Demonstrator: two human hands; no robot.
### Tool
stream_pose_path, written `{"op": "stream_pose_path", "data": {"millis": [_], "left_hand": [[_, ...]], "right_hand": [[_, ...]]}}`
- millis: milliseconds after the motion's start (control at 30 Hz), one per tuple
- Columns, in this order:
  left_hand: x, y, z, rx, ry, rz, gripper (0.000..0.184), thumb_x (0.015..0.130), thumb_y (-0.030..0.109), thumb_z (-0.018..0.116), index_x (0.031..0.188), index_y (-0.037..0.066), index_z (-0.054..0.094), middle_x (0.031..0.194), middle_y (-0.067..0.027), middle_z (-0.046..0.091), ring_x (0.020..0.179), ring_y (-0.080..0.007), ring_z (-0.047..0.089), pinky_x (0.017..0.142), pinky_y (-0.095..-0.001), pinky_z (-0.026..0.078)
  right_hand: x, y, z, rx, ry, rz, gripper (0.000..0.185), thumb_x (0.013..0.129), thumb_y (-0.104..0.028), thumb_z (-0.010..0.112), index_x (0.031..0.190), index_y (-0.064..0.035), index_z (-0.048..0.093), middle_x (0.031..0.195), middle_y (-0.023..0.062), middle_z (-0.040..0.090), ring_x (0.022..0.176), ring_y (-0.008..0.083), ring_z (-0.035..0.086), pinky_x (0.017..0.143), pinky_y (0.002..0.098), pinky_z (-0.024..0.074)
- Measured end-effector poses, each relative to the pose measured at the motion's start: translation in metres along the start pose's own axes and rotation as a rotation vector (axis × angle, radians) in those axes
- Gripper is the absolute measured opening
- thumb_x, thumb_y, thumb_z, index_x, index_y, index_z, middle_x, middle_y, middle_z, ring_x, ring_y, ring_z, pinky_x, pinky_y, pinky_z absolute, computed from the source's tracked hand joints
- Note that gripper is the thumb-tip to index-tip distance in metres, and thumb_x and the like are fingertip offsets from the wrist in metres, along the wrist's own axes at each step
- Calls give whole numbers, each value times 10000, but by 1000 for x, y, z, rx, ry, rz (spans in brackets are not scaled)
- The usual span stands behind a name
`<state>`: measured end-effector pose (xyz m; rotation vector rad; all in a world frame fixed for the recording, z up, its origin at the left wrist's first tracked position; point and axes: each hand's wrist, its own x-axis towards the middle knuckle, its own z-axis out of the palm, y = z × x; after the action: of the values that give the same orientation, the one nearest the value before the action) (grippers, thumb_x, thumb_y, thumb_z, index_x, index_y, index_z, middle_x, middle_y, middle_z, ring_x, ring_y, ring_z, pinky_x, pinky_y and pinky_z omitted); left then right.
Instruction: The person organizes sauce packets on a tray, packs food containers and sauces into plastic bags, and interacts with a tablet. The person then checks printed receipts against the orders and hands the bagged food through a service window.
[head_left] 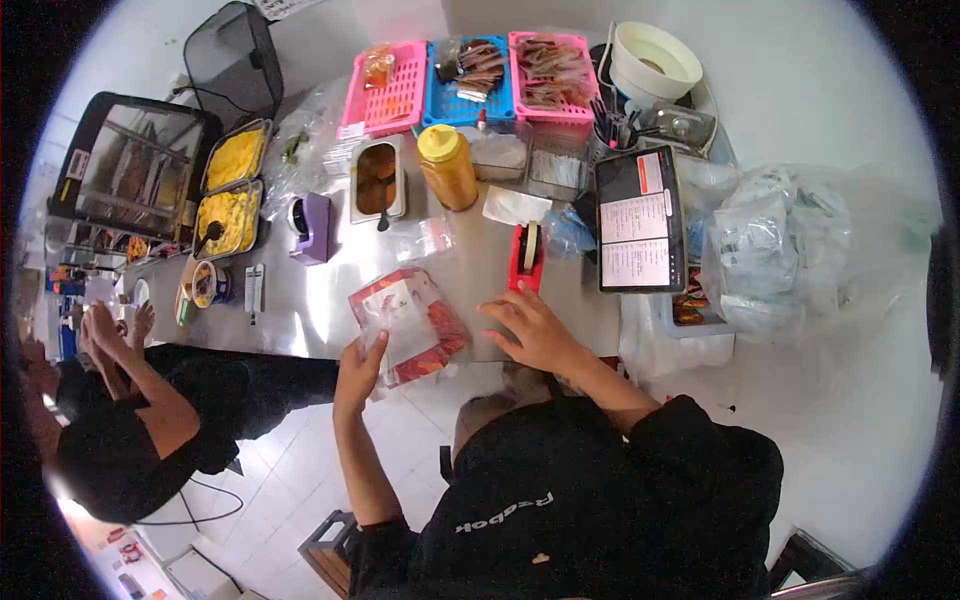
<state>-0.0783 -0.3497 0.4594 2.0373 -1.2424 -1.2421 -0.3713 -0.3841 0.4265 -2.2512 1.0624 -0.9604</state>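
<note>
Left hand [359, 376]: thumb pressed over the packet's near-left edge; fingers beneath hidden.
Red-and-white packet [415, 322]: overhanging the table's [325, 300] near edge; could drop, I judge, if that thumb slackens.
Right hand [540, 336]: fingers loosely spread, gripping nothing visible.
Red tape dispenser [518, 272]: contact unclear; a nudge could skid it.

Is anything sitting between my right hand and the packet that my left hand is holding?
Nothing visible does: just a narrow bare strip of table separates your right hand from the red-and-white packet. The red tape dispenser stands farther forward, off that path.
</note>
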Motion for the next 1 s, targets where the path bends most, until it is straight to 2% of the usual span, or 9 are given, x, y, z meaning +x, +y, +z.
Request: {"op": "stream_pose_path", "data": {"millis": [167, 233, 300, 433, 567, 633, 833, 900, 1000], "left_hand": [[-57, -25, 2, -252, 109, 22, 299, 914, 284, 574, 925, -2, 661, 758, 29, 596, 661, -41, 452, 581, -224, 383], [-94, -41, 2, -408, 145, 93, 301, 908, 304, 577, 975, 20, 652, 725, 30, 581, 626, -35, 469, 549, -223, 400], [-134, -67, 1, -540, 180, 101, 352, 895, 385, 573, 923, 41, 644, 663, 40, 532, 606, -49, 488, 510, -223, 404], [-221, -94, -13, -615, 180, 177, 277, 911, 274, 567, 904, 3, 626, 721, 33, 537, 676, -48, 455, 587, -213, 371], [-305, -126, -23, -614, 372, 277, 227, 905, 229, 574, 830, 16, 607, 684, 35, 485, 676, -42, 420, 606, -222, 356], [-322, -122, -21, -700, 508, 276, 218, 902, 216, 577, 807, 21, 598, 664, 39, 463, 670, -39, 406, 602, -229, 351], [-405, -173, 7, -803, 1050, 138, 199, 890, 188, 590, 839, -4, 600, 665, 27, 453, 662, -46, 394, 593, -249, 354], [-400, -156, 13, -720, 1280, 35, 197, 881, 187, 604, 846, -7, 606, 650, 19, 444, 647, -44, 384, 571, -251, 344], [-431, -155, 28, -782, 1616, -70, 189, 864, 185, 625, 853, -4, 615, 622, 19, 411, 615, -49, 364, 533, -262, 321]], "right_hand": [[-14, 11, 46, 244, 180, 108, 543, 834, -152, 664, 1299, -111, 387, 1172, 106, 488, 1030, 255, 544, 867, 383, 470], [-11, -6, 76, 675, 273, 343, 672, 848, -135, 644, 1372, -124, 223, 1255, 176, 406, 1109, 305, 485, 939, 438, 431], [-17, -9, 120, 818, 246, 634, 750, 889, -201, 605, 1409, -151, 66, 1293, 170, 343, 1130, 303, 459, 931, 428, 443], [-19, -90, 178, 1185, 18, 1155, 879, 836, -532, 589, 1418, -135, 63, 1351, 132, 336, 1077, 276, 500, 885, 407, 447], [-47, -140, 276, 964, -394, 792, 920, 785, -592, 619, 1395, -86, 152, 1371, 221, 261, 1206, 313, 373, 957, 432, 368], [-29, -215, 259, 1000, -593, 876, 878, 801, -590, 599, 1387, -85, 185, 1368, 189, 271, 1210, 286, 368, 956, 411, 369], [-89, -230, 437, 1040, -1167, 440, 673, 913, -438, 527, 1388, -127, 166, 1358, 118, 306, 1184, 238, 397, 945, 361, 387], [-77, -321, 357, 906, -1244, 403, 552, 957, -334, 482, 1375, -159, 166, 1260, 148, 391, 1051, 231, 496, 852, 337, 460], [-115, -372, 364, 942, -1500, 308, 594, 946, -258, 511, 1381, -171, 117, 1193, 161, 448, 985, 223, 530, 818, 347, 476]]}}
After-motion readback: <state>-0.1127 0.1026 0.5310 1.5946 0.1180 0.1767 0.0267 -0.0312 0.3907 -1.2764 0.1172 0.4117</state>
